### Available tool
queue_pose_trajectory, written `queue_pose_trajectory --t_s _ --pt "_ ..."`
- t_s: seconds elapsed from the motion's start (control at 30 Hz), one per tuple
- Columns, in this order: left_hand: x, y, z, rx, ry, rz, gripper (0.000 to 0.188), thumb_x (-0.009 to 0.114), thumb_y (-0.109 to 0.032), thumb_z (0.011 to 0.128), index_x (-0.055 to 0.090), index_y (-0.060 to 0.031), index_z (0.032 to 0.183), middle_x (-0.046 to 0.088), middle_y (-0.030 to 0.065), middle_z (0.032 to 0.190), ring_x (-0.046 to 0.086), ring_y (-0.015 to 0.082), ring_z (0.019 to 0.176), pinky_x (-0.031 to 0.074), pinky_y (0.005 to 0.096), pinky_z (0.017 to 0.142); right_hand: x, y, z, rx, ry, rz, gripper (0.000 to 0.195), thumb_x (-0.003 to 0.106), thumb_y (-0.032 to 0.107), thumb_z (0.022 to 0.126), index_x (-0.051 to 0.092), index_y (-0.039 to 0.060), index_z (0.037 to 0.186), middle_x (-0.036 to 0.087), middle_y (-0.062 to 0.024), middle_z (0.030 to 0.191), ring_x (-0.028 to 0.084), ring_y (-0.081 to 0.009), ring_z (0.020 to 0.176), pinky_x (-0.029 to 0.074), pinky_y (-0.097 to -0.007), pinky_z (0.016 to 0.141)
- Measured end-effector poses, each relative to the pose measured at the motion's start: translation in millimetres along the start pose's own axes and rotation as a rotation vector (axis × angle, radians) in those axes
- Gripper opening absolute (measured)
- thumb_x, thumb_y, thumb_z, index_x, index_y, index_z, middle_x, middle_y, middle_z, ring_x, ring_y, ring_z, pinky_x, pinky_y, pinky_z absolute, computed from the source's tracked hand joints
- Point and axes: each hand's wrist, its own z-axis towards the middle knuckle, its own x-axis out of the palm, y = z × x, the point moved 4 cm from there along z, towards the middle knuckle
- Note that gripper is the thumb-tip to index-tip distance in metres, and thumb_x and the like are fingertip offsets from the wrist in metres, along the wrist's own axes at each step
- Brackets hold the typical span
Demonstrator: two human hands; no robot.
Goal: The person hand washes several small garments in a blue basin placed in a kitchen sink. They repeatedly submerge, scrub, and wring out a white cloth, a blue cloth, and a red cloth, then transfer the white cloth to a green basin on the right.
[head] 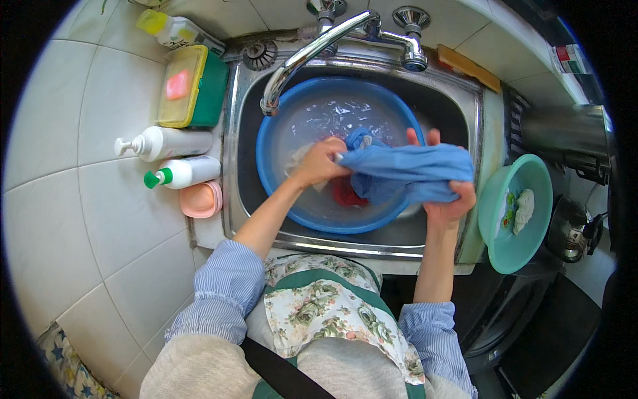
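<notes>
A wet-looking blue cloth [413,167] is stretched between my two hands above a blue plastic basin [309,224]. My left hand [324,162] grips its left end near the basin's middle. At the right, my right hand [453,199] holds the other end past the basin's rim, partly hidden by the fabric. Cloudy water [319,112] fills the basin. In it lie a red cloth [347,192], below my left hand, and a whitish cloth [297,158], partly covered by that hand. The basin sits in a stainless steel sink [249,199].
A chrome faucet [319,52] reaches over the basin's upper left. Along the left wall stand a green box with yellow lid [209,90], pump bottles [189,170] and a pink soap dish [201,199]. To the right is a mint-green basin [518,249] holding a white cloth [524,212].
</notes>
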Motion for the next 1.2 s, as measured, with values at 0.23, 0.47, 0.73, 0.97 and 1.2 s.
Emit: queue_pose_trajectory --t_s 0.23,0.47,0.73,0.97,1.2 --pt "-1.1 -60.8 -4.4 -0.132 -0.041 -1.006 0.034 0.047 -0.012 0.086 0.040 -0.0037 0.119 0.056 0.0068 0.098 0.056 0.0148 0.091 0.048 0.0295 0.080 -66.4 -7.6 12.1 0.060 -0.208 0.131 0.047 0.047 0.020 0.073 0.047 0.0022 0.117 0.052 -0.0196 0.112 0.046 -0.0325 0.111 0.032 -0.0465 0.098" --pt "34.0 29.9 4.8 -0.356 -0.116 -1.365 0.034 0.043 -0.030 0.090 0.050 -0.0053 0.111 0.056 0.0079 0.101 0.056 0.0175 0.091 0.046 0.0297 0.077 -18.1 -100.5 29.6 -0.083 -0.076 -1.412 0.024 0.065 0.024 0.068 0.061 0.0107 0.087 0.059 -0.0098 0.084 0.058 -0.0247 0.079 0.044 -0.0352 0.075" --pt "60.3 67.4 1.2 -0.563 -0.270 -1.111 0.028 0.041 -0.029 0.085 0.054 -0.0078 0.098 0.057 0.0079 0.093 0.058 0.0169 0.090 0.046 0.0365 0.080 -63.6 -122.7 48.9 -0.171 -0.214 -1.712 0.014 0.062 0.018 0.067 0.062 0.0040 0.071 0.061 -0.0182 0.073 0.059 -0.0351 0.068 0.048 -0.0384 0.062" --pt "69.2 24.0 -13.1 -0.794 -0.262 -1.010 0.033 0.050 -0.029 0.086 0.053 -0.0048 0.108 0.058 0.0056 0.103 0.057 0.0142 0.091 0.046 0.0312 0.080 -103.4 -118.2 29.0 0.122 -0.438 -1.592 0.023 0.060 0.026 0.073 0.064 0.0041 0.074 0.062 -0.0182 0.075 0.060 -0.0339 0.071 0.047 -0.0385 0.065" --pt "-7.2 4.1 -10.1 -0.180 -0.087 -0.102 0.030 0.065 -0.009 0.070 0.056 -0.0033 0.097 0.059 0.0054 0.088 0.055 0.0120 0.079 0.045 0.0272 0.073 -117.9 -83.7 5.5 0.587 -0.620 -0.329 0.032 0.054 0.032 0.081 0.057 0.0043 0.097 0.060 -0.0064 0.086 0.058 -0.0174 0.079 0.047 -0.0324 0.076"
